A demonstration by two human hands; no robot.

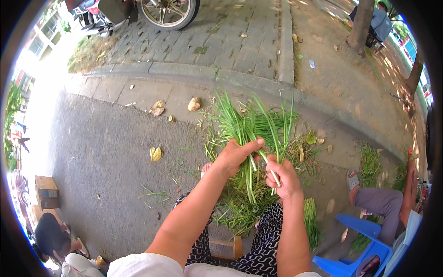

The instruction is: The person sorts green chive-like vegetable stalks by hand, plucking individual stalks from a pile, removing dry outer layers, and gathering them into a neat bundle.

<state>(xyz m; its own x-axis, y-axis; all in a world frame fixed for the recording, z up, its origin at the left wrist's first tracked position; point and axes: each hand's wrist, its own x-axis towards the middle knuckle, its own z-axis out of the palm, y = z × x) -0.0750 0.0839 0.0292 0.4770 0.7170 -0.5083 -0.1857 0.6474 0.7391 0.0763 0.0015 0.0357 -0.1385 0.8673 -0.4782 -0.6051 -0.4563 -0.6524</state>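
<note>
Grey asphalt (115,152) fills the near ground up to a stone curb (194,71); past the curb's far edge, block paving (230,46) and a motorcycle wheel (168,22). We see the person seated low, legs in patterned trousers (265,235) set apart, a loose litter of greens (242,214) on the asphalt between them and onward to the curb's near edge, probably so that all lies within short reach. Left hand (237,154): closed round a bunch of green stalks (234,124), thumb across, leafy tops toward the curb, pale ends toward the lap; we take this lie as keeping the bases aligned and in sight. Right hand (284,177): narrow fist round a few slim stalks (278,147) near their pale ends, tips poking out below; gripping low likely steadies them and spares the leaves. Hands nearly meet; we cannot tell whether any stalk runs through both. Outside the right leg, a tidy bundle (311,221) rests on the asphalt, perhaps set aside to avoid mixing. Farther right, a blue chair (364,226).
</note>
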